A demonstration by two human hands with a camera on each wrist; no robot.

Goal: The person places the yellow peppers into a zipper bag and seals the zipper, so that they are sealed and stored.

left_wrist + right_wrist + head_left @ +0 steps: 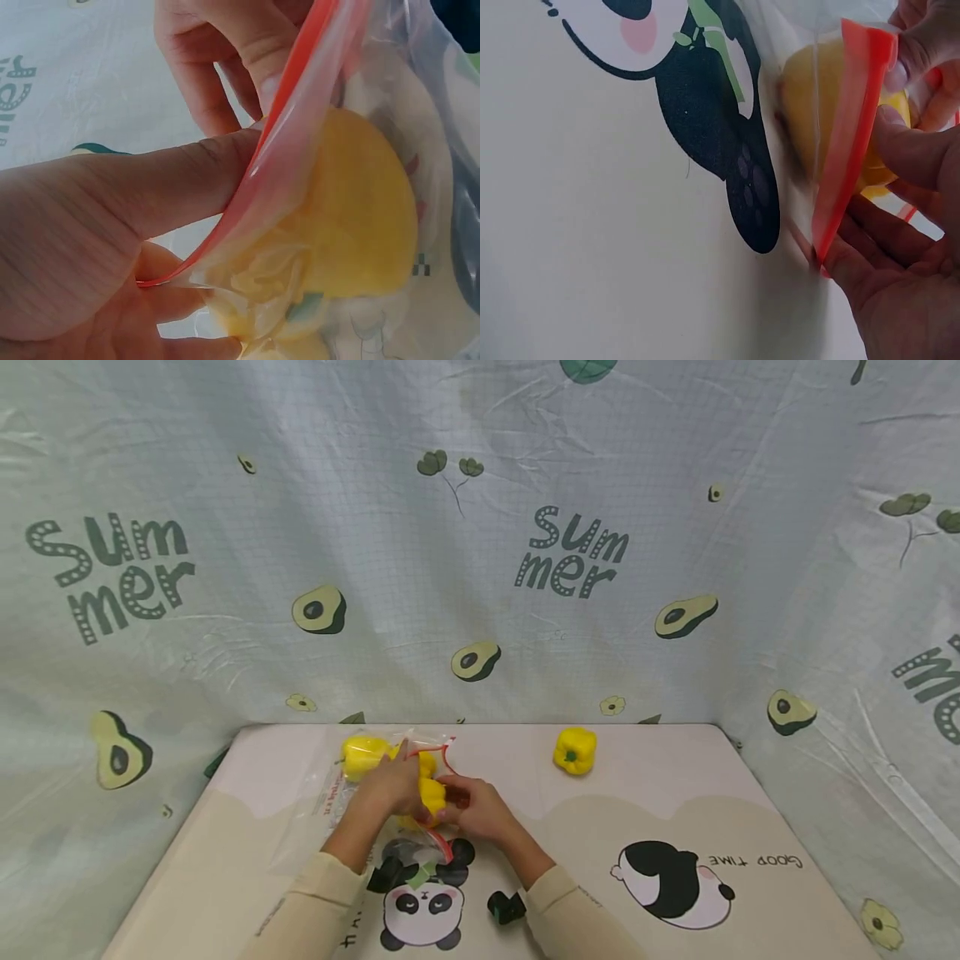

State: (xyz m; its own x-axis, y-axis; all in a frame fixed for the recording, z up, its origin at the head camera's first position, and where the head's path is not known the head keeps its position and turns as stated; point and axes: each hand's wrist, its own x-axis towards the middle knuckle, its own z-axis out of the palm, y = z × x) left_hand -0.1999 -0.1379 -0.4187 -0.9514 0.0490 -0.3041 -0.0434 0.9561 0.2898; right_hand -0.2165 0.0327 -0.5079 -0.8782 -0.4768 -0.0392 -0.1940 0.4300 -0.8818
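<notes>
A clear zip bag (330, 797) with a red zip edge lies at the left of the table, its mouth turned right. Inside it is a yellow bell pepper (363, 757), with more yellow partly hidden behind my left hand (395, 783). That hand holds the bag's mouth, its thumb lying across the red zip (281, 112). At the mouth, my right hand (480, 810) grips another yellow bell pepper (810, 112), which shows through the plastic; the thumb (911, 150) rests against it while other fingers reach beneath the zip edge.
One loose yellow bell pepper (575, 751) stands near the table's back edge, right of centre. A small black object (506, 907) is beside the right sleeve. The table cover (600, 868) has panda and dog prints; a patterned curtain (390, 568) hangs behind.
</notes>
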